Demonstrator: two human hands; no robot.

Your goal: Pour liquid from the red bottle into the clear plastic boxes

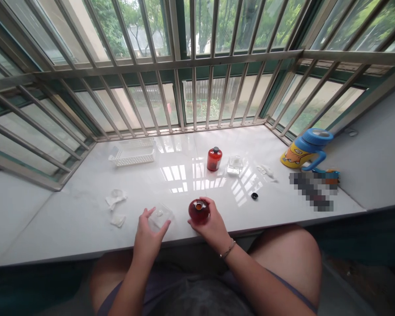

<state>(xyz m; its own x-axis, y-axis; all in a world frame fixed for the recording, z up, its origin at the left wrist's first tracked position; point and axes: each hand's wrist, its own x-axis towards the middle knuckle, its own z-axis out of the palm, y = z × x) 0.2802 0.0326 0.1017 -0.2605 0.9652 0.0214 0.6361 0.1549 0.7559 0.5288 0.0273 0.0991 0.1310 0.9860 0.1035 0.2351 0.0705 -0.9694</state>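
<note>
My right hand is wrapped round a reddish-brown bottle, whose mouth is uncapped and faces up near the ledge's front edge. To its left, my left hand grips a clear plastic box between thumb and fingers; the box rests on the white ledge. A small black cap lies to the right of the bottle. Farther back stands a second red bottle with a dark cap on. Beside that bottle sits another clear plastic container, with contents too small to make out.
A white perforated basket is at the back left. Crumpled white tissues lie at the left, and more tissue at the right. A blue and yellow mug stands near the right wall, by a pixelated patch. Metal bars line the window.
</note>
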